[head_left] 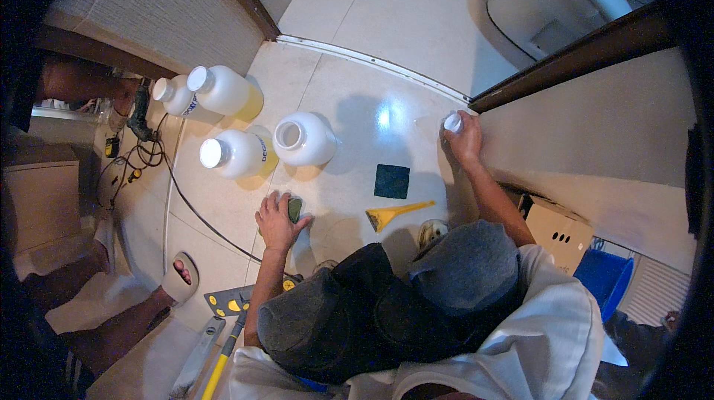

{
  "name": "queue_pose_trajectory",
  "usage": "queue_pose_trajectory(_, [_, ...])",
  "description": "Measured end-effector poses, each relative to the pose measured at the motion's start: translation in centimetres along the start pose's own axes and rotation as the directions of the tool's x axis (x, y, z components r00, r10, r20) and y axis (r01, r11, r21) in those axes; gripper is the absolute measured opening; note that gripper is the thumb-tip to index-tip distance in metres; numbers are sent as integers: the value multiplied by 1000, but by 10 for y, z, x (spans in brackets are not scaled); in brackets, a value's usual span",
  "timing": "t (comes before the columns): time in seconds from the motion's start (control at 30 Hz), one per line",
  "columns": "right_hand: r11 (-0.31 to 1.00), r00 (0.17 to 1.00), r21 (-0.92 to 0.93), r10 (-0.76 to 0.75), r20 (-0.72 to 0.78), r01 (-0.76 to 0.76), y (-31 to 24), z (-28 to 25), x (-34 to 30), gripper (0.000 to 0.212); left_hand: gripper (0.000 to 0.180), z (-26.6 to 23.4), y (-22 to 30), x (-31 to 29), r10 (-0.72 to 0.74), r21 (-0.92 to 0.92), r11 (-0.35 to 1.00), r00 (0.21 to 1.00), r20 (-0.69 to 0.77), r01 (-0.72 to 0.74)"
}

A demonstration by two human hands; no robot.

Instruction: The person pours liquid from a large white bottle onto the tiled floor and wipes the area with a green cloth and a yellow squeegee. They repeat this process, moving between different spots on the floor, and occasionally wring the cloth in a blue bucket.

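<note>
My left hand (277, 224) rests low over the floor, its thumb and fingers around a small green scrub sponge (295, 210). Further right, by the wall's foot, my right hand (466, 140) grips a small white cap (452, 123). In front of me stands a white plastic bottle (306, 140) with its mouth uncovered. Beside it is a capped bottle (236, 155) with yellowish liquid. Between my hands lie a dark green scouring pad (392, 181) and a yellow scraper (398, 214), neither touched by a hand.
Two more capped bottles (227, 91) (175, 95) stand at the far left. A power drill (139, 111) with a black cord (195, 210) lies left. Another person's sandalled foot (181, 277) is near a yellow-handled tool (216, 376). A metal threshold (372, 65) crosses ahead; cardboard (558, 233) leans right.
</note>
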State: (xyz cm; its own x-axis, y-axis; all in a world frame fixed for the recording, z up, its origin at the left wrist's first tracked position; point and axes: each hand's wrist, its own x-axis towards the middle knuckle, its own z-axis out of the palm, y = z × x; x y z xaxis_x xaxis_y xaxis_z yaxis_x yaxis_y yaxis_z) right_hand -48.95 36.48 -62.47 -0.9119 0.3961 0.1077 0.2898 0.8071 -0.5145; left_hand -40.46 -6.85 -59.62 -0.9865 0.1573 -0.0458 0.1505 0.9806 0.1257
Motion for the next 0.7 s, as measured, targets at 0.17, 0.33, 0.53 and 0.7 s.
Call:
queue_pose_trajectory(0.17, [990,998,143,-19,68,9,-9,2,-2,59,54,7,-8,-2,-136,-192,963,955,264,190])
queue_pose_trajectory(0.33, [843,944,498,33,329,-203,-33,14,-13,58,57,-9,22,20,22,-202,978,947,321,45])
queue_pose_trajectory(0.53, [783,884,527,-452,118,331,-89,25,-31,57,50,-37,75,70,246,-531,847,904,349,-25])
queue_pose_trajectory(0.7, [658,838,595,-543,-50,462,-95,30,-42,58,40,-46,142,115,241,-691,421,662,710,588])
